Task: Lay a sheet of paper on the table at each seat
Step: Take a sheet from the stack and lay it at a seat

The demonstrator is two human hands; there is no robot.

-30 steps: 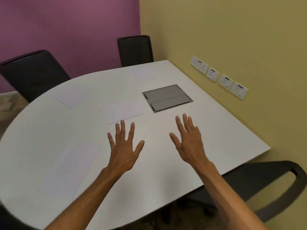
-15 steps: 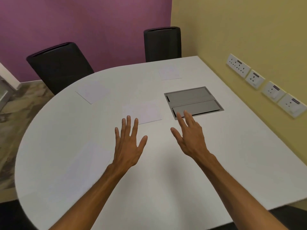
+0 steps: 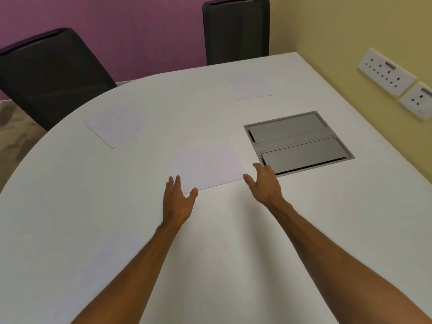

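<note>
On the table (image 3: 70,206), both spread, empty hands have reached the middle sheet (image 3: 208,164).

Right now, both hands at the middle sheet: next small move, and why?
Probably close both hands on the middle sheet and lift it. The left hand sits open at its near left corner and the right hand open at its near right corner, neither gripping yet. This sheet lies mid-table beside the grey cable box, not before a chair, unlike the two far sheets.
</note>
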